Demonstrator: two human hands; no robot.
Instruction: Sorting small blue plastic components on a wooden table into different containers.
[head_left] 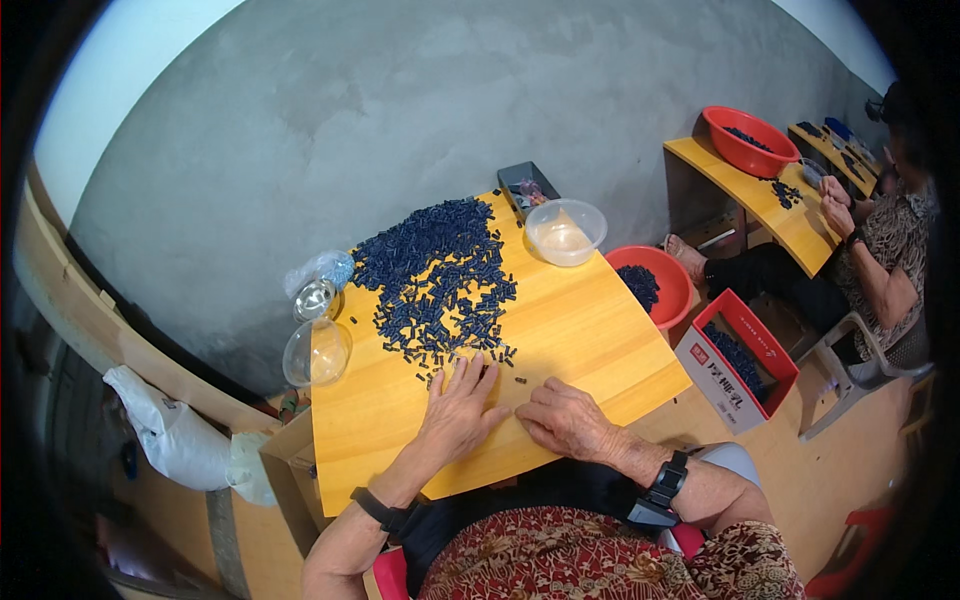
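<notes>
A large heap of small dark blue plastic pieces [430, 245] spreads over the far left of the yellow wooden table [610, 340], thinning toward me. My left hand [458, 412] lies palm down with fingers stretched out, its fingertips at the heap's near edge among a few loose pieces. Just to its right, my right hand [567, 420] is closed over the tabletop, thumb and fingers drawn together. Whatever it may hold is hidden. One single dark piece [520, 380] lies between the two hands, slightly farther off.
Clear plastic bowls stand at the table's right [566, 240] and left [318, 352] edges. Beside the left one are a metal bowl [314, 298] and plastic bag [336, 267]. A grey tray [528, 186] sits behind. Right: red basin [676, 285], red-white box [730, 375], seated person [890, 265].
</notes>
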